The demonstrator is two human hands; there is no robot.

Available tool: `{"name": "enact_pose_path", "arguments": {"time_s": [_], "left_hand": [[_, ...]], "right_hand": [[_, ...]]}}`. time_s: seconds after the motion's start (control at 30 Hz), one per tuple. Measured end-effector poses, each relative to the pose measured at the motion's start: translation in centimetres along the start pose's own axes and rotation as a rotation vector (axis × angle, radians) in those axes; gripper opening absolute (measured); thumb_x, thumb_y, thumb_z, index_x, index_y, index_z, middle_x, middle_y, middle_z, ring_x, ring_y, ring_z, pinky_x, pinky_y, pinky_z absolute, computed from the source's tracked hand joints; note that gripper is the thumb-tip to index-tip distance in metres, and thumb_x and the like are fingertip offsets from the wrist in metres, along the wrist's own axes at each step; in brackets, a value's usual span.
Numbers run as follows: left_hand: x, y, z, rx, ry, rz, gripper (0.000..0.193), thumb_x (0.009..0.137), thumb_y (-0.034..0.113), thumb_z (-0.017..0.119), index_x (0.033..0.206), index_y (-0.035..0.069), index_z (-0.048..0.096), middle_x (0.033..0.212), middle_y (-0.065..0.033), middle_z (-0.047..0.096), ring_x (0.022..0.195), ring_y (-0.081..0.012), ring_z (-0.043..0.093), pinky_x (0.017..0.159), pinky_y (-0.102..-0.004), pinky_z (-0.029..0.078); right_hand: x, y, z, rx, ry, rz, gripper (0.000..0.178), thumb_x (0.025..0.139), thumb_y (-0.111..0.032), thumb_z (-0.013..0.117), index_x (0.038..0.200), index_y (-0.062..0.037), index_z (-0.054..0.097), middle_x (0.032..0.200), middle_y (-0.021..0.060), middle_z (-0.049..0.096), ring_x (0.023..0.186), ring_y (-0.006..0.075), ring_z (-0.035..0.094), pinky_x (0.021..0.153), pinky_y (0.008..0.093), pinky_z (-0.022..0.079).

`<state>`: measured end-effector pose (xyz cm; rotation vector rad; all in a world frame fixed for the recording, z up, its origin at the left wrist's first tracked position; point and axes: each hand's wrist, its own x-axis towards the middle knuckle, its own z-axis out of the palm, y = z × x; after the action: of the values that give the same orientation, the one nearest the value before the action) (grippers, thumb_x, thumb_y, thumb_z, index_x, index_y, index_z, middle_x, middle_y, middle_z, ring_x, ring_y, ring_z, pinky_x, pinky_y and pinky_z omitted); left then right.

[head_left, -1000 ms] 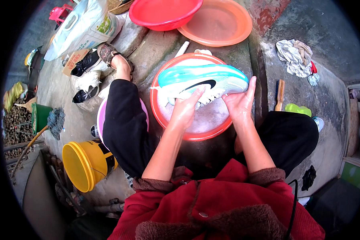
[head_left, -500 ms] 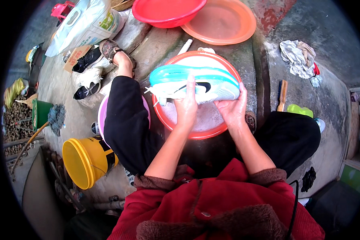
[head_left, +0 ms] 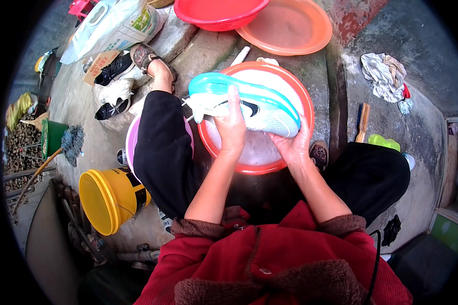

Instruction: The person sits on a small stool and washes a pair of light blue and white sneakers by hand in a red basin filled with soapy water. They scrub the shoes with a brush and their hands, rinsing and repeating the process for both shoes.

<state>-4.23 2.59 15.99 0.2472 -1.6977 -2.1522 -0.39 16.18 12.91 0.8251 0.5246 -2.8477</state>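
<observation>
A white sneaker [head_left: 259,116] with a turquoise sole is held on its side over an orange-red basin [head_left: 307,96] of sudsy water. My left hand [head_left: 232,124] grips it near the heel and laces, its thumb laid up across the side. At the toe end, my right hand [head_left: 294,145] is closed on the shoe, partly hidden behind it. The sole faces away from me and the white laces dangle at the left.
A wooden-handled brush [head_left: 362,122] and a lime-green object [head_left: 383,142] lie right of the basin. Red [head_left: 221,21] and orange [head_left: 290,43] basins stand beyond. At left are dark shoes [head_left: 114,69], white sneakers [head_left: 113,99] and a yellow bucket [head_left: 97,202]. Crumpled cloths [head_left: 384,76] lie far right.
The sneaker has tilted, its toe end dropping lower at the right and its heel rising slightly. Both hands keep hold of it, the right one moving a little down and inward.
</observation>
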Motion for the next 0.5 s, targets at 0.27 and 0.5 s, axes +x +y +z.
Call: {"name": "enact_pose_path", "arguments": {"time_s": [0.27, 0.5], "left_hand": [[0.2, -0.1, -0.3, 0.033, -0.003, -0.036, 0.024, 0.099, 0.021, 0.059, 0.107, -0.002, 0.062, 0.101, -0.0069, 0.065, 0.091, -0.0152, 0.060, 0.082, -0.0306, 0.047], [0.8, -0.1, -0.5, -0.017, 0.026, -0.082, 0.025, 0.096, 0.019, 0.063, 0.111, -0.001, 0.062, 0.103, -0.0069, 0.066, 0.093, -0.0160, 0.060, 0.084, -0.0317, 0.048]], "right_hand": [[0.4, -0.1, -0.5, -0.026, 0.023, 0.018, 0.040, 0.091, -0.036, 0.057, 0.116, -0.0055, 0.063, 0.115, 0.0099, 0.067, 0.108, 0.0263, 0.062, 0.096, 0.0459, 0.046], [1.2, -1.3, -1.2, -0.304, 0.042, 0.047, 0.044, 0.093, -0.044, 0.058, 0.118, -0.0071, 0.062, 0.115, 0.0091, 0.066, 0.108, 0.0229, 0.061, 0.096, 0.0410, 0.047]]}}
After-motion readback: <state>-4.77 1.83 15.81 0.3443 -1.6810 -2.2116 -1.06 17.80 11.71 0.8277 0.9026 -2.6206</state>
